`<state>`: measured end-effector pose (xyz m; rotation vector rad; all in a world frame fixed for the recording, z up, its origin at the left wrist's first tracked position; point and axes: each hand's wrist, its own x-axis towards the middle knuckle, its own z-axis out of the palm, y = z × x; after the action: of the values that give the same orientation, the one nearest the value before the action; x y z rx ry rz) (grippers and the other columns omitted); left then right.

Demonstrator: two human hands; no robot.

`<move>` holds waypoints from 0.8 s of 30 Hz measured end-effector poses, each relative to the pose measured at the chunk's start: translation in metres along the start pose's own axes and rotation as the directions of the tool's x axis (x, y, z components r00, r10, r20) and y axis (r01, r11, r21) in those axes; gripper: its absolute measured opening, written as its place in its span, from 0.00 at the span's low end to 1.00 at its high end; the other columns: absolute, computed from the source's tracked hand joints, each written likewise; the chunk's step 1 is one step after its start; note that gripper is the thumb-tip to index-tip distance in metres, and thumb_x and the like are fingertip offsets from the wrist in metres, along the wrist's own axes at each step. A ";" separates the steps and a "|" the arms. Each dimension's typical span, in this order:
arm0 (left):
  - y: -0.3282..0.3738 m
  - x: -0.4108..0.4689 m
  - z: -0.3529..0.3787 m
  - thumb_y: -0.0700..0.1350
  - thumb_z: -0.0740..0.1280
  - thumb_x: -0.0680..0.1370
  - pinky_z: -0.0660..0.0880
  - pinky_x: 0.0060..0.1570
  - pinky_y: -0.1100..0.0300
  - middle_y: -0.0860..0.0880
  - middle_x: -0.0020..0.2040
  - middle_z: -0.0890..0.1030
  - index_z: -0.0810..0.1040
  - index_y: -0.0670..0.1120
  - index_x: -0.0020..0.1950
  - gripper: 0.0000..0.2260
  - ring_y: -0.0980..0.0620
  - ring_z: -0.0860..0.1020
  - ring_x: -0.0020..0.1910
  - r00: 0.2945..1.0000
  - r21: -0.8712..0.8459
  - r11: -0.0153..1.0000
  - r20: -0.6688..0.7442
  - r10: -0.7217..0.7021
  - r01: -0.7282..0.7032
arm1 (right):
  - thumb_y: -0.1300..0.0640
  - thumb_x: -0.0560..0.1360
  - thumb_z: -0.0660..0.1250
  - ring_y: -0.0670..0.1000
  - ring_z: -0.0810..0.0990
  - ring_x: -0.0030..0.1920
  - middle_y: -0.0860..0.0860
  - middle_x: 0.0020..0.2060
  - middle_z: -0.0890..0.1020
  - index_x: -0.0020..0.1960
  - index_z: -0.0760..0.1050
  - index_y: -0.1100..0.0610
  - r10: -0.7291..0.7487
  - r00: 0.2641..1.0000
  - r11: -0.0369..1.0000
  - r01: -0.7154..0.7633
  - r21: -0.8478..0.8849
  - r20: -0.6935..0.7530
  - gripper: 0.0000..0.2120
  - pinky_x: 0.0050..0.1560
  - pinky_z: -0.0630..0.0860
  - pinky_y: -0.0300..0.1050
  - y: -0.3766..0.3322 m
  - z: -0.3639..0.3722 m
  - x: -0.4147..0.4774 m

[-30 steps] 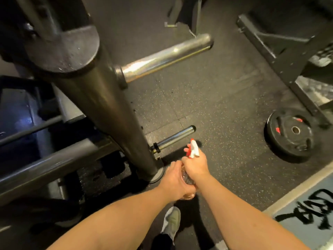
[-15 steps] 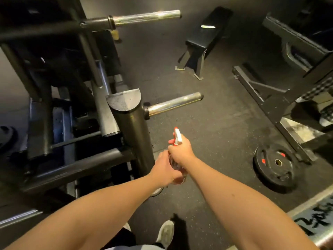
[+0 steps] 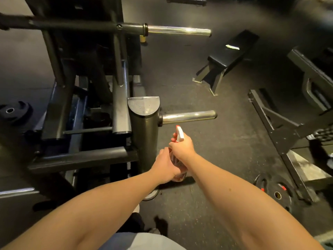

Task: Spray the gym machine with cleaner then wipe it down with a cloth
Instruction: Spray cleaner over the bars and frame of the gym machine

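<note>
Just right of the black upright post [image 3: 144,138] of the gym machine [image 3: 81,157], below its chrome peg [image 3: 189,116], you hold the spray bottle [image 3: 178,176] upright in both hands. Your left hand [image 3: 164,166] wraps the clear body; your right hand [image 3: 182,148] grips the neck beneath the white-and-red nozzle [image 3: 179,134], which points away from you.

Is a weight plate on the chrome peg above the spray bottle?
No, the chrome peg is bare; a weight plate lies on the floor.
</note>
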<state>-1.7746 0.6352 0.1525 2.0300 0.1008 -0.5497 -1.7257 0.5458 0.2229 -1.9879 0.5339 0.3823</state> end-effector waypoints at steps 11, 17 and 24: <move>0.044 0.040 0.015 0.65 0.77 0.58 0.76 0.66 0.46 0.51 0.64 0.69 0.66 0.53 0.70 0.44 0.49 0.73 0.63 0.980 -0.037 0.995 0.171 0.100 -0.095 | 0.64 0.73 0.68 0.53 0.81 0.44 0.51 0.42 0.82 0.46 0.74 0.49 0.104 0.974 0.994 -0.108 -0.011 -0.200 0.10 0.47 0.77 0.47 -0.006 -0.046 0.028; 0.077 0.058 0.038 0.66 0.75 0.56 0.77 0.62 0.48 0.52 0.59 0.71 0.69 0.53 0.66 0.41 0.51 0.74 0.58 0.978 -0.024 0.992 0.165 0.127 -0.125 | 0.63 0.72 0.65 0.53 0.79 0.39 0.49 0.39 0.80 0.40 0.72 0.46 0.103 0.964 0.994 -0.106 0.001 -0.246 0.12 0.41 0.73 0.45 -0.001 -0.085 0.049; 0.109 0.094 0.095 0.65 0.77 0.56 0.79 0.62 0.49 0.54 0.59 0.70 0.69 0.55 0.65 0.41 0.53 0.75 0.59 0.994 -0.020 0.999 0.102 0.032 -0.030 | 0.64 0.73 0.65 0.51 0.78 0.39 0.49 0.41 0.79 0.46 0.74 0.49 0.056 0.993 0.998 -0.057 -0.008 -0.100 0.10 0.39 0.72 0.44 0.023 -0.142 0.100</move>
<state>-1.6907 0.4850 0.1630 1.9783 0.0123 -0.6301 -1.6470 0.3894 0.2213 -2.0130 0.6541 0.3226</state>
